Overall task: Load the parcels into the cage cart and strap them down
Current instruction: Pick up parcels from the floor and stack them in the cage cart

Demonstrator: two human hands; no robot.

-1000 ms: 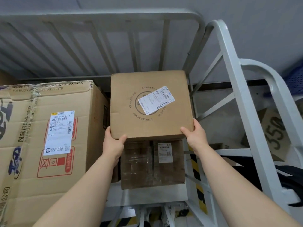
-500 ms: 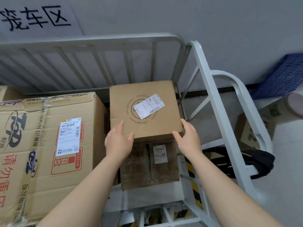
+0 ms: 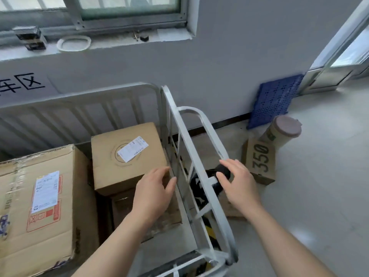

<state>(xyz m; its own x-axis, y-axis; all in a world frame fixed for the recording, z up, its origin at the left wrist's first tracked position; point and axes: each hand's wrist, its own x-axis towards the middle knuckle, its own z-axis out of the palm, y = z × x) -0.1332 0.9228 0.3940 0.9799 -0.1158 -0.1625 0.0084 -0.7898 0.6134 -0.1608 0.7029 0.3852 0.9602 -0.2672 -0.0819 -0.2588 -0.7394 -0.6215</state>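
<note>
A small brown parcel with a white label rests on top of a taped parcel inside the white cage cart. A large printed carton stands to its left in the cart. My left hand hovers open over the small parcel's right front corner, holding nothing. My right hand is open above the cart's right side rail, fingers reaching over a black strap bundled on the outside of the rail.
On the floor right of the cart lie a shoebox marked 350 and a paper tube container. A blue plastic pallet panel leans on the wall. A windowsill runs above.
Both hands let go of the small parcel, which now rests in the cart. My right hand moved right to the side rail and strap; the view lifted and swung right.
</note>
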